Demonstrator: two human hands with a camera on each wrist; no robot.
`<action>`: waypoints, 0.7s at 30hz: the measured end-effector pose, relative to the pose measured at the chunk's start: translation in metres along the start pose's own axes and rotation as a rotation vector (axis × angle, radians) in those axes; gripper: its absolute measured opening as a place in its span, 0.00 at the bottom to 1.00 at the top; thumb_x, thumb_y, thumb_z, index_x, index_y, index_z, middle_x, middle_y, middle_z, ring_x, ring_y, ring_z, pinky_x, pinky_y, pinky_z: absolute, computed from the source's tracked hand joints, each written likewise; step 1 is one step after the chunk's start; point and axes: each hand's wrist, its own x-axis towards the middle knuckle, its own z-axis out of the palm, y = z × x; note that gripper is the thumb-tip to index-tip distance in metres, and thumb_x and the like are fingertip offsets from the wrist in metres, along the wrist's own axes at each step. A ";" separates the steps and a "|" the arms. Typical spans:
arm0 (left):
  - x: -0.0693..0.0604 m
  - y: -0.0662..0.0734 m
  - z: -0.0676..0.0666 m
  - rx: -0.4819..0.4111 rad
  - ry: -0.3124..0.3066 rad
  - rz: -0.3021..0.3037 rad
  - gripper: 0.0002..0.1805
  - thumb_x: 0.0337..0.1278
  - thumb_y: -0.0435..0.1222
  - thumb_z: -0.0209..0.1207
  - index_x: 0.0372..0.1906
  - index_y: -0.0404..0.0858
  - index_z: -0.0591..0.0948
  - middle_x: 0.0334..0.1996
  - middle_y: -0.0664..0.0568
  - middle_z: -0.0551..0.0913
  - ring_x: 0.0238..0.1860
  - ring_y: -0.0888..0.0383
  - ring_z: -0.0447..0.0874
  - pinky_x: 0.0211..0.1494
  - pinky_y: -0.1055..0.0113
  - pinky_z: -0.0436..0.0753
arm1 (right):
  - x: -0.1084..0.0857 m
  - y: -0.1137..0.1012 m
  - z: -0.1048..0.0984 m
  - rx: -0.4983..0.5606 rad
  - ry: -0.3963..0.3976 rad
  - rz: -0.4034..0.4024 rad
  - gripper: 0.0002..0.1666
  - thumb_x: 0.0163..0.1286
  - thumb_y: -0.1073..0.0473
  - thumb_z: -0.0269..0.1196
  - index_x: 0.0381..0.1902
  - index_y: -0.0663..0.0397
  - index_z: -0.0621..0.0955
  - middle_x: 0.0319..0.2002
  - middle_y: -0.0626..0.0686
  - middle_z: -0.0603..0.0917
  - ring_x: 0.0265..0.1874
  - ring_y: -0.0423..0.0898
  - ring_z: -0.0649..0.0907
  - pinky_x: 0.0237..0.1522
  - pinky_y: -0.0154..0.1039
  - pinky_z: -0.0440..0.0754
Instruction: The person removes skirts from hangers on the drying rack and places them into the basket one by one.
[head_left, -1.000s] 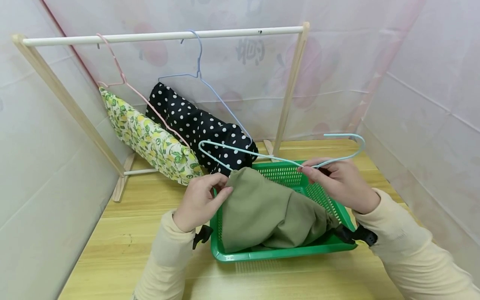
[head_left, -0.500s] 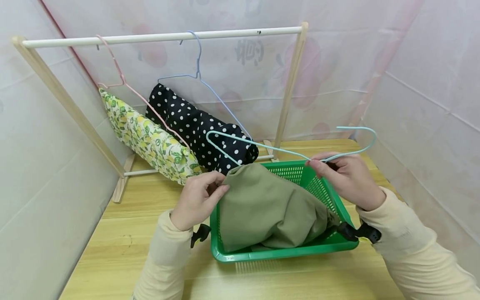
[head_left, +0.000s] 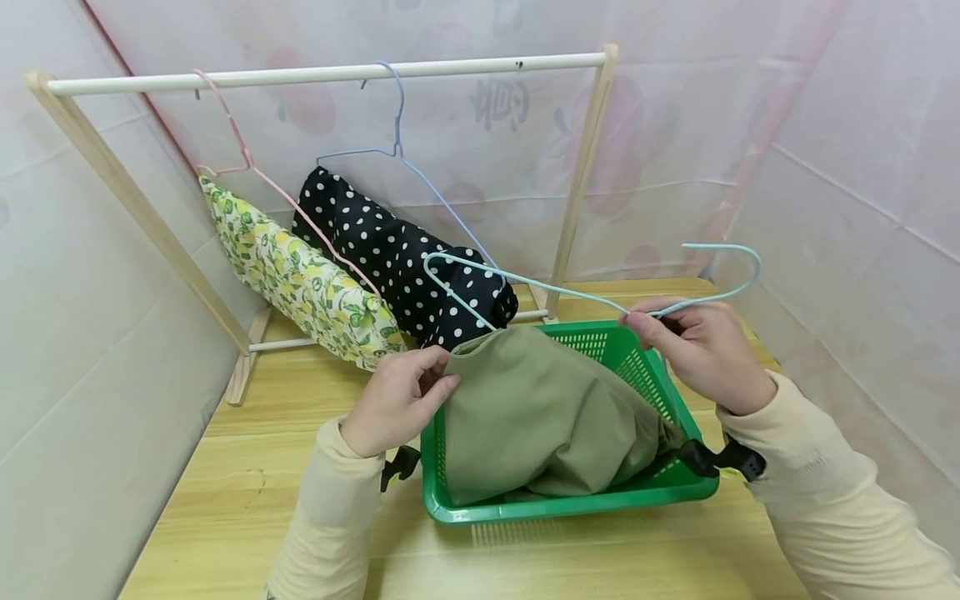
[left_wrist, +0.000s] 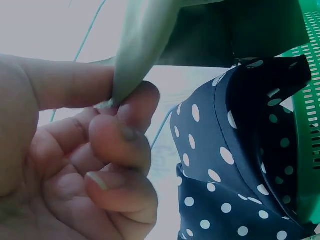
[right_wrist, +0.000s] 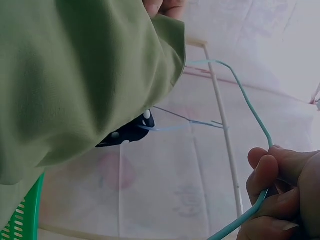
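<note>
My left hand [head_left: 401, 397] pinches the upper left edge of an olive-green cloth [head_left: 536, 417], which slopes down into a green basket [head_left: 577, 502]. In the left wrist view the cloth's edge [left_wrist: 142, 45] sits between thumb and forefinger. With my right hand [head_left: 697, 350] I hold a light turquoise hanger [head_left: 555, 289] by the neck, its hook pointing up and right. The hanger's left shoulder end rises above the cloth's top edge, and its lower bar goes out of sight behind the cloth. Seen from the right wrist, fingers curl round the hanger's wire [right_wrist: 262, 197].
Behind the basket stands a wooden rack with a white rail [head_left: 315, 75]. A pink hanger [head_left: 243, 154] bears a lemon-print cloth [head_left: 300, 279]; a blue hanger [head_left: 397, 125] bears a black polka-dot cloth [head_left: 375, 242]. Fabric walls enclose the wooden table [head_left: 247, 492].
My right hand has moved right and slightly up with the turquoise hanger, whose left end has shifted right too. The left hand keeps its pinch on the cloth, nearly in place.
</note>
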 end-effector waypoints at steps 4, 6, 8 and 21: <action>0.000 0.000 0.000 0.010 -0.041 0.022 0.15 0.53 0.28 0.60 0.19 0.43 0.67 0.15 0.60 0.67 0.15 0.66 0.64 0.18 0.73 0.65 | 0.000 0.003 0.000 -0.017 0.002 -0.003 0.09 0.65 0.69 0.63 0.34 0.50 0.87 0.18 0.43 0.80 0.11 0.35 0.70 0.17 0.29 0.68; -0.001 0.001 0.000 0.015 -0.050 0.035 0.16 0.51 0.28 0.59 0.18 0.43 0.65 0.14 0.60 0.65 0.15 0.66 0.62 0.18 0.73 0.64 | 0.000 0.004 0.000 -0.016 -0.003 -0.002 0.10 0.65 0.69 0.63 0.34 0.48 0.86 0.18 0.42 0.79 0.11 0.35 0.69 0.17 0.30 0.67; -0.001 0.001 0.000 0.026 -0.050 0.045 0.16 0.49 0.28 0.57 0.17 0.43 0.63 0.14 0.60 0.62 0.15 0.67 0.60 0.18 0.73 0.62 | -0.001 0.006 0.000 -0.017 -0.007 -0.001 0.10 0.66 0.69 0.62 0.35 0.48 0.86 0.18 0.41 0.79 0.10 0.35 0.68 0.17 0.30 0.67; 0.000 0.000 0.002 0.031 -0.052 0.057 0.14 0.40 0.26 0.51 0.18 0.43 0.60 0.15 0.59 0.58 0.17 0.66 0.56 0.19 0.73 0.59 | -0.003 0.020 -0.003 0.030 0.037 0.057 0.09 0.67 0.71 0.60 0.38 0.59 0.87 0.20 0.50 0.81 0.21 0.37 0.77 0.22 0.28 0.71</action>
